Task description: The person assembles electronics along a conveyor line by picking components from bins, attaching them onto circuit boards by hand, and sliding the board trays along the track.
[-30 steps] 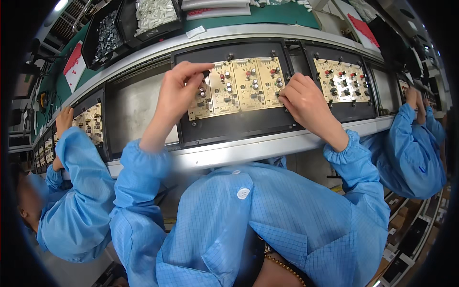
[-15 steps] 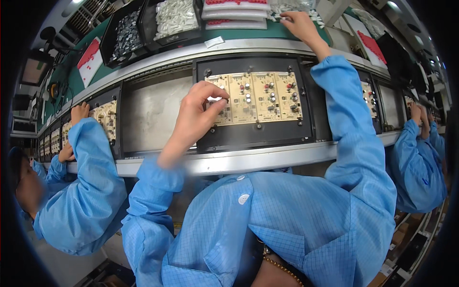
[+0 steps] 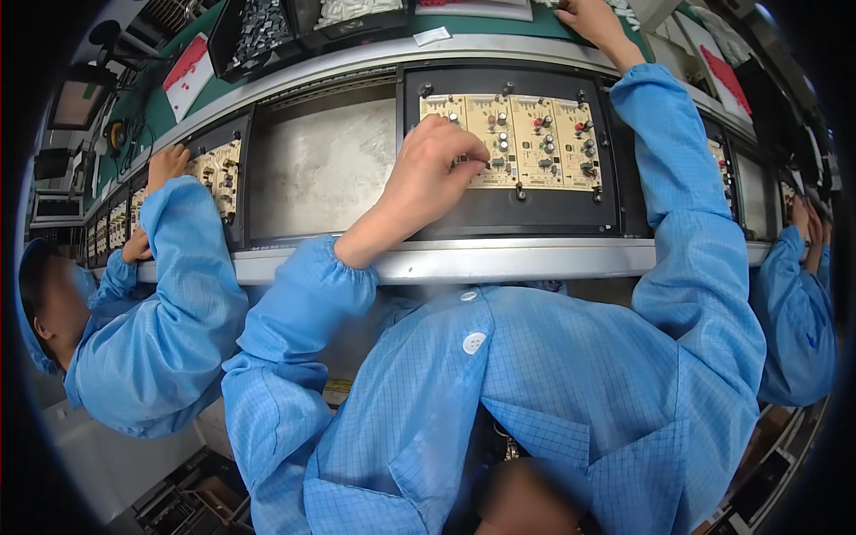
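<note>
My left hand (image 3: pixel 434 171) is over the left part of a tan circuit board panel (image 3: pixel 532 160), thumb and fingers pinched together low on the panel. Whatever is between the fingertips is hidden. The panel has several strips of small upright parts and lies in a black carrier frame (image 3: pixel 562 214) with dark knobs around its edge. At the far side, my right hand (image 3: pixel 593 20) reaches over the green bench top with curled fingers, beside small white parts (image 3: pixel 624 11). The upper picture edge partly cuts this hand off, and I cannot make out what its fingertips hold.
Black bins of grey parts (image 3: pixel 259 40) and white parts (image 3: pixel 352 9) stand at the back left. A small white packet (image 3: pixel 432 36) lies near the rail. A bare metal plate (image 3: pixel 321 169) is left of the carrier. Co-workers in blue sleeves (image 3: pixel 169 312) sit on both sides.
The whole view has shifted, so the bench appears higher and further right. My left hand has moved slightly right and nearer over the panel. My right hand stays by the white parts.
</note>
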Demonstrator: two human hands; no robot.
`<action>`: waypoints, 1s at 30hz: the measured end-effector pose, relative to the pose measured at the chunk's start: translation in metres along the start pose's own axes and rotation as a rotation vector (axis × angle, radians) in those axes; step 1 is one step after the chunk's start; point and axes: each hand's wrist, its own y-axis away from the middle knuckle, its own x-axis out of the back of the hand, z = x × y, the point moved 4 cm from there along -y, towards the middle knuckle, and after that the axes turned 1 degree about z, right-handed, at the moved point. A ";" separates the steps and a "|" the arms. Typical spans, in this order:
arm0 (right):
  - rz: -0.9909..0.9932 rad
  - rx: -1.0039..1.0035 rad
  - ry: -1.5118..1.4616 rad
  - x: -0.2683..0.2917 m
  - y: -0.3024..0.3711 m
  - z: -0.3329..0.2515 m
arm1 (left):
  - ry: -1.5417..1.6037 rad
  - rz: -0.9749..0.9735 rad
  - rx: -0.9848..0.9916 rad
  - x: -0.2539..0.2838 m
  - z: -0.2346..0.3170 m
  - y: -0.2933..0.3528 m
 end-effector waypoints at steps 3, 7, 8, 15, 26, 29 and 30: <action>-0.046 -0.128 -0.173 0.000 0.003 0.005 | -0.066 0.018 -0.067 0.003 0.005 0.004; -0.061 -0.226 -0.198 0.006 0.002 0.003 | -0.119 0.077 -0.123 0.009 0.014 0.019; -0.097 -0.166 -0.016 0.012 0.001 -0.002 | -0.154 0.092 -0.165 0.011 0.019 0.022; -0.189 -0.247 -0.467 0.086 0.042 -0.042 | -0.114 0.167 -0.149 0.011 0.025 0.044; -0.194 -0.198 -0.627 0.180 0.146 -0.184 | 0.078 0.106 -0.149 -0.009 0.035 0.047; -0.185 -0.100 -0.571 0.181 0.143 -0.192 | 0.092 0.123 -0.136 -0.003 0.032 0.050; -0.173 -0.092 -0.564 0.181 0.142 -0.193 | 0.092 0.128 -0.131 -0.003 0.032 0.052</action>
